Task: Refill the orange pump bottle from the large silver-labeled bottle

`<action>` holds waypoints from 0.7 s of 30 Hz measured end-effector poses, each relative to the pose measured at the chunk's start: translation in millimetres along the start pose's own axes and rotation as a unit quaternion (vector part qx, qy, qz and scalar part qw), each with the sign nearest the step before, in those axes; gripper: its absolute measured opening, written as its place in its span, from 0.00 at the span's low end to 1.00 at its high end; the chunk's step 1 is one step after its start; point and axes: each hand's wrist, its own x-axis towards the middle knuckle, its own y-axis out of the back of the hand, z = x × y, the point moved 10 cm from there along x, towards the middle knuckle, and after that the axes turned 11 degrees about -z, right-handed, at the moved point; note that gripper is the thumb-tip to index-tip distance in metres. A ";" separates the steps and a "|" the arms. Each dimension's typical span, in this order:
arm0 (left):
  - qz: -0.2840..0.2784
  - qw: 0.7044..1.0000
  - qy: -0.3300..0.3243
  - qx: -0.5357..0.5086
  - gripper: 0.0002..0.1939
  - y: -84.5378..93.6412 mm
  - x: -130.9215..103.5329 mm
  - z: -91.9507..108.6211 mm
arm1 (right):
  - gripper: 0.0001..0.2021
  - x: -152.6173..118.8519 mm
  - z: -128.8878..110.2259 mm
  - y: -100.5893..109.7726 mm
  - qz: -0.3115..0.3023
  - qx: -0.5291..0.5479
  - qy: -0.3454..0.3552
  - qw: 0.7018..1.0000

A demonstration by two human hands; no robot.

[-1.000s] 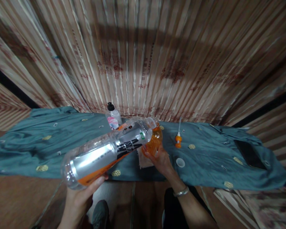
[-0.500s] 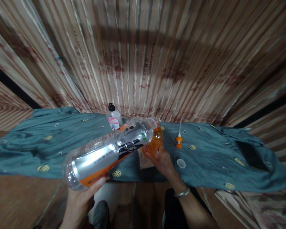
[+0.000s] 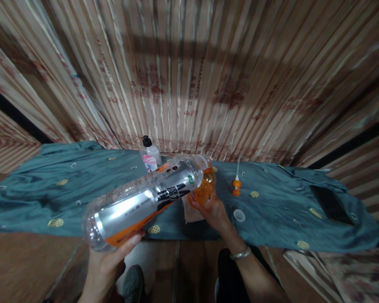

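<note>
Fingers [image 3: 131, 243] of left hand [image 3: 105, 264] grip tilted silver-labelled bottle [image 3: 139, 204], mouth [image 3: 201, 161] at orange bottle [image 3: 206, 185] gripped by right hand [image 3: 213, 211]; pump head [image 3: 236, 187] detached, flow unverified.

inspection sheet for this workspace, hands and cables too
Surface: wrinkled teal cloth, patterned
Things in hand: large bottle, tilted, its mouth at the top of the orange bottle; any flow unclear
Clutter: black-capped bottle, orange nozzle with tube, small translucent cup, dark phone-like slab, pale cloth
Hands: left hand grips large bottle; right hand grips orange bottle
Cables: nothing seen
Surroundings: striped curtain behind, tiled floor below
</note>
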 end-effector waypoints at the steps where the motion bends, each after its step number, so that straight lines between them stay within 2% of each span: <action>1: 0.002 1.000 0.012 -0.023 0.31 0.0 -0.8 -2.6 | 0.33 -0.1 -0.2 0.4 0.002 0.001 -0.001 1.000; 4: -0.013 0.998 0.034 -0.045 0.29 -4.7 -2.9 -4.2 | 0.32 -0.4 -0.6 0.0 0.005 0.009 0.003 1.000; 8: -0.034 0.998 0.027 -0.044 0.27 -8.6 -2.2 -0.5 | 0.32 -0.8 0.7 -0.4 0.014 0.006 0.013 1.000; 21: -0.029 0.998 0.025 -0.050 0.25 -6.9 -0.9 -2.9 | 0.32 0.4 8.0 -3.3 0.017 -0.014 0.013 1.000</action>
